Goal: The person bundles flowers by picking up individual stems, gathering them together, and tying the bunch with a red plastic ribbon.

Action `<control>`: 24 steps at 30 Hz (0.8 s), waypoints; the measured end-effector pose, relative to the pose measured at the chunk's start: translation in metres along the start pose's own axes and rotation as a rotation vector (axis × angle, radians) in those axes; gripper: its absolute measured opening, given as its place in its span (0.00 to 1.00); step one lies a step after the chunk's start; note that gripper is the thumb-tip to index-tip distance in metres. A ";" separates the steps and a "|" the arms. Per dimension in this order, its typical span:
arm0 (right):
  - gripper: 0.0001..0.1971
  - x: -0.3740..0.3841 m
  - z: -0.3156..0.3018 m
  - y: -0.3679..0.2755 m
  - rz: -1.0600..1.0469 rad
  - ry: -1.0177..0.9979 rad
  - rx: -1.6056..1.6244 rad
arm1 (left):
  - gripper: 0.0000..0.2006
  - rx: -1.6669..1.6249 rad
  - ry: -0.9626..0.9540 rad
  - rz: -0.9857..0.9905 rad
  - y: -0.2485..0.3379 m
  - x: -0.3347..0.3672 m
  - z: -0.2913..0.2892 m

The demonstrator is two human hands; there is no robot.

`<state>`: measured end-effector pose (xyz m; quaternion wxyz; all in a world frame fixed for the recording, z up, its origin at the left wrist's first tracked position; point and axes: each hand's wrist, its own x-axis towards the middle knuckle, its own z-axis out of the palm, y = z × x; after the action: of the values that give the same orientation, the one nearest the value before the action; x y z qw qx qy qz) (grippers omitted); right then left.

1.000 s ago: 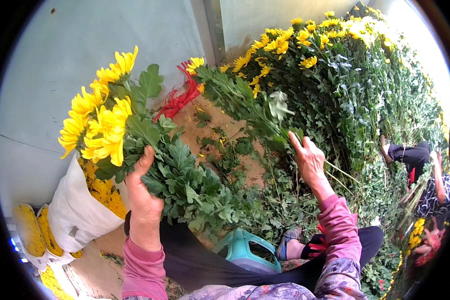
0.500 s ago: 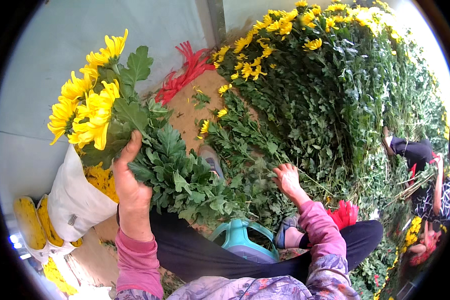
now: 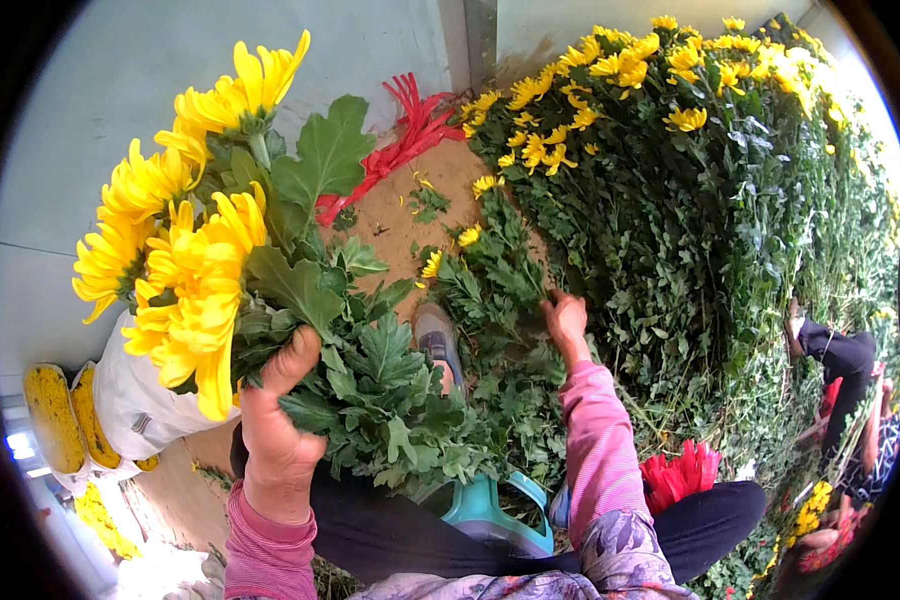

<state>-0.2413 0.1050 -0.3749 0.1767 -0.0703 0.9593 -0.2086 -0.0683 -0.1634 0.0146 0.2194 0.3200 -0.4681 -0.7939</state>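
Observation:
A bunch of yellow chrysanthemums (image 3: 195,285) with broad green leaves rises at the left. My left hand (image 3: 280,430) is wrapped round its stems just below the blooms, thumb on the near side. The leafy lower part slants over my lap. Farther right, my right hand (image 3: 567,325) reaches down, fingers bent and closed at a leafy chrysanthemum stem (image 3: 515,270) lying beside the big heap. Leaves partly cover its fingertips. A few loose yellow blooms (image 3: 469,236) lie to the left of that hand.
A tall heap of cut chrysanthemums (image 3: 670,230) fills the right side. Red ties (image 3: 395,145) lie by the wall, and another red bundle (image 3: 680,475) is at my knee. A teal stool (image 3: 485,510) stands between my legs. White sacks (image 3: 155,400) are at left; another person (image 3: 850,400) sits far right.
My right hand has moved up and slightly left, farther along the loose stems. The bunch in my left hand has come closer and looks larger. The view has shifted a little.

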 end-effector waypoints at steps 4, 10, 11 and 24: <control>0.14 -0.012 -0.049 0.007 -0.079 0.278 0.177 | 0.18 0.014 -0.088 0.001 -0.004 0.000 0.004; 0.12 -0.058 -0.074 0.020 -0.130 0.169 0.065 | 0.19 -0.027 -0.053 -0.037 -0.008 -0.002 -0.007; 0.13 -0.059 -0.064 0.030 -0.136 0.128 -0.033 | 0.20 -0.016 -0.052 -0.041 -0.008 -0.002 -0.004; 0.26 -0.054 -0.005 0.058 -0.170 0.100 -0.031 | 0.18 -0.034 0.010 -0.085 -0.007 -0.002 0.010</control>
<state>-0.1969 0.1703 -0.3790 0.1093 -0.1436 0.9606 -0.2112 -0.0749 -0.1528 0.0124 0.1930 0.3400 -0.4394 -0.8088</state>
